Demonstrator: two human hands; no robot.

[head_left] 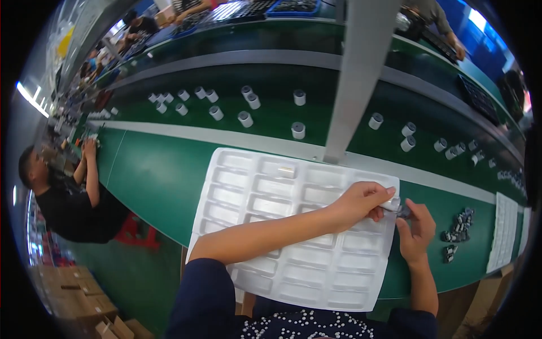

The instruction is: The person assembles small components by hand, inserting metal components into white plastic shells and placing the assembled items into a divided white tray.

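My left hand [357, 207] reaches across a white plastic tray [247, 151] and pinches a small white cylinder [393, 202] above the tray's far right corner. Fingers and thumb of my right hand [416, 230] close on a small dark grey part [403, 212] right at the cylinder's end. The two pieces touch or nearly touch; the fingers partly hide them. Many shallow rectangular pockets divide the tray, and a shiny pale cylinder [287, 171] lies in one of the far pockets.
Small dark parts [460, 227] lie heaped on the green table [164, 169] right of my right hand. Several white cylinders with grey tops [298, 130] stand on the green belt beyond, behind a metal post [361, 73]. Another white tray [502, 231] is far right. A co-worker [68, 192] works at left.
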